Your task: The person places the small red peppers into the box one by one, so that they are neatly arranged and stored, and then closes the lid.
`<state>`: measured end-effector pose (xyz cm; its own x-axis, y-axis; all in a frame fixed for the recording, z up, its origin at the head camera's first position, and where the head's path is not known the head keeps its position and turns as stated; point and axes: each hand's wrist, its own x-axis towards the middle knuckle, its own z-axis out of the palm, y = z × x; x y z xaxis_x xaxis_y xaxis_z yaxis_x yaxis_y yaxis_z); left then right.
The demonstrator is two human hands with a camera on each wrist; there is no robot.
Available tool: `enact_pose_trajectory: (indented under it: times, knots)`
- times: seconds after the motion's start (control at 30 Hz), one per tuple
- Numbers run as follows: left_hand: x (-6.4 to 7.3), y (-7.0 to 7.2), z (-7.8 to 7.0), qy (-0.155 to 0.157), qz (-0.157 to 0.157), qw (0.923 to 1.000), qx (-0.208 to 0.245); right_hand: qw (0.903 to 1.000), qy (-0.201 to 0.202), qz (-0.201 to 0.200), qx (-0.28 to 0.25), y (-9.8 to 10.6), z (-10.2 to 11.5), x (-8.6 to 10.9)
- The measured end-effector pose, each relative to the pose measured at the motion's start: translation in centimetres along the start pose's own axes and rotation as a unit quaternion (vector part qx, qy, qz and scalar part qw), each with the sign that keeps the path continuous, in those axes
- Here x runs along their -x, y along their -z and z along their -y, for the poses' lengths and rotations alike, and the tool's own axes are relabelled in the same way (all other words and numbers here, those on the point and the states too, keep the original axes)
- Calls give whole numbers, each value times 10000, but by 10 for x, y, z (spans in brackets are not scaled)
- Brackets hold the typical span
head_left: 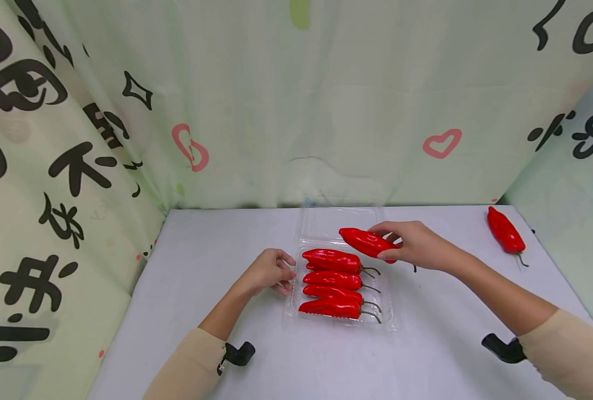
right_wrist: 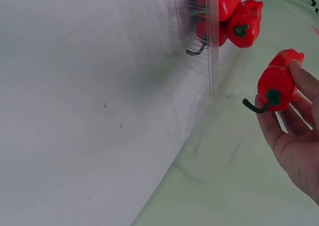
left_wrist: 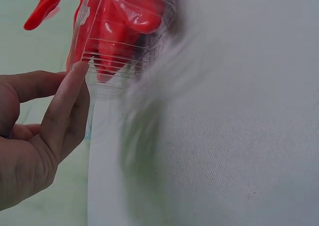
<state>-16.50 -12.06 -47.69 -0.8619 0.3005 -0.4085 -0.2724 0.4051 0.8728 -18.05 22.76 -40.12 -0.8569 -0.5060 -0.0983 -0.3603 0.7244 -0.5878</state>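
Note:
My right hand (head_left: 410,242) holds a red pepper (head_left: 363,242) above the far right part of a clear plastic box (head_left: 387,311). The pepper's tip points left, and its green stem shows in the right wrist view. Inside the box, several red peppers (head_left: 331,279) lie side by side with their stems to the right. At the box's left wall, my left hand (head_left: 271,271) pinches the rim between thumb and fingers. From the left wrist camera, the fingertips (left_wrist: 79,69) are right at that edge, with the ridged wall (left_wrist: 117,59) beside them.
The box's clear lid (head_left: 338,222) lies folded back toward the curtain (head_left: 276,111). Another red pepper (head_left: 506,230) rests at the far right corner of the white table (head_left: 216,239). Patterned curtains stand close behind the table and on both sides.

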Motion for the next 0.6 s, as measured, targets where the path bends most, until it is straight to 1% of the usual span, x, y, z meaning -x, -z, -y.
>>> enact_pose_trajectory:
  times: [0.43, 0.6]
  knots:
    - [-1, 0, 2, 32, -56, 10000, -12, 9993, 276, 247, -49, -15, 19, -11]
    - [-1, 0, 1, 42, -33, 10000, -24, 9987, 414, 278, 124, -22, 23, -15]
